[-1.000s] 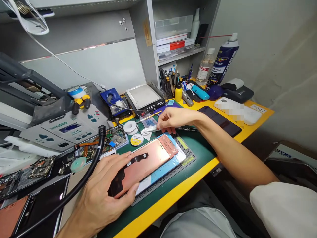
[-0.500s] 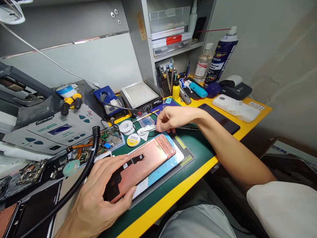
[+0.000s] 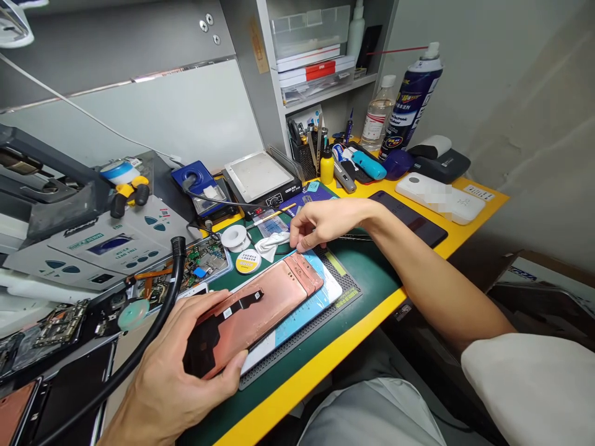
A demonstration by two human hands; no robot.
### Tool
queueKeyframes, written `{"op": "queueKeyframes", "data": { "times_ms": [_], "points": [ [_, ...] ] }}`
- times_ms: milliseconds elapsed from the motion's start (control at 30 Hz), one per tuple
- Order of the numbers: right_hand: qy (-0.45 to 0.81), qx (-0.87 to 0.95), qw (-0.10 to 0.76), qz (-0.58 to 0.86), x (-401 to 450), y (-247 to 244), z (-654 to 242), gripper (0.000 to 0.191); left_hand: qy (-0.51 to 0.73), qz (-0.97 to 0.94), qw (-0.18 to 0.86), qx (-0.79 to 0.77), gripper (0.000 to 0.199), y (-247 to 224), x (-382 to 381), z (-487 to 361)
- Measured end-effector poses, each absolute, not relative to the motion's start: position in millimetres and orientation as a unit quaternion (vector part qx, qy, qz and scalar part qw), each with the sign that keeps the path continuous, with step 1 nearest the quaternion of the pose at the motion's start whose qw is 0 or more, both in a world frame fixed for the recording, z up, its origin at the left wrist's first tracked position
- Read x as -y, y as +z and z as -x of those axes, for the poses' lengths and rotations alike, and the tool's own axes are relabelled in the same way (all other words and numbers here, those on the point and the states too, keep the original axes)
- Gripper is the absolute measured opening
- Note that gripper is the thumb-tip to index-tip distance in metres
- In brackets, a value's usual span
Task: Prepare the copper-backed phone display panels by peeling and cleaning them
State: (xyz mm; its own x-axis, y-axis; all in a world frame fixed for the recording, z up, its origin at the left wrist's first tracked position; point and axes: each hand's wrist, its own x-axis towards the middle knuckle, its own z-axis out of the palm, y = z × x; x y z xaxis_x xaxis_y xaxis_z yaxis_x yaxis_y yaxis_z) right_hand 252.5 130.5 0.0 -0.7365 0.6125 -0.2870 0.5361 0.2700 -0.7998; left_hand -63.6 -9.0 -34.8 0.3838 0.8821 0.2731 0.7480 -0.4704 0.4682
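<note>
A copper-coloured phone part (image 3: 260, 303) with a black flex strip lies slanted over a blue and white pad (image 3: 297, 325). My left hand (image 3: 171, 365) grips its lower end, thumb on the near edge and fingers along the far edge. Past the part's upper end, my right hand (image 3: 318, 226) is bent down with its fingers closed; what they hold, if anything, is hidden. A crumpled white cloth (image 3: 273, 246) touches or lies just beside its fingertips. Left of the cloth are a white spool (image 3: 235, 238) and a round yellow-and-white tin (image 3: 248, 261).
A thick black hose (image 3: 174, 279) curves past my left wrist. Circuit boards (image 3: 204, 266) and a grey soldering station (image 3: 106, 248) stand left. Behind are a hot plate (image 3: 260, 176) and a yellow bottle (image 3: 327, 167). A dark phone (image 3: 409, 217) lies right.
The copper-coloured part and my left hand have shifted slightly left and toward me. My right hand has moved slightly, its fingertips now nearer the part's upper end. The whole view has shifted a little.
</note>
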Motion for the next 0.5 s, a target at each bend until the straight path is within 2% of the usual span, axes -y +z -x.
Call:
{"op": "queueKeyframes", "data": {
  "times_ms": [233,500],
  "points": [
    [0.490,0.794,0.037,0.358,-132,-2,-254,0.023,0.223,-0.840,0.118,-0.480,0.062,-30,5,75],
    [0.487,0.797,0.044,0.356,-133,0,-257,0.023,0.217,-0.850,0.074,-0.475,0.055,-19,5,69]
  ]
}}
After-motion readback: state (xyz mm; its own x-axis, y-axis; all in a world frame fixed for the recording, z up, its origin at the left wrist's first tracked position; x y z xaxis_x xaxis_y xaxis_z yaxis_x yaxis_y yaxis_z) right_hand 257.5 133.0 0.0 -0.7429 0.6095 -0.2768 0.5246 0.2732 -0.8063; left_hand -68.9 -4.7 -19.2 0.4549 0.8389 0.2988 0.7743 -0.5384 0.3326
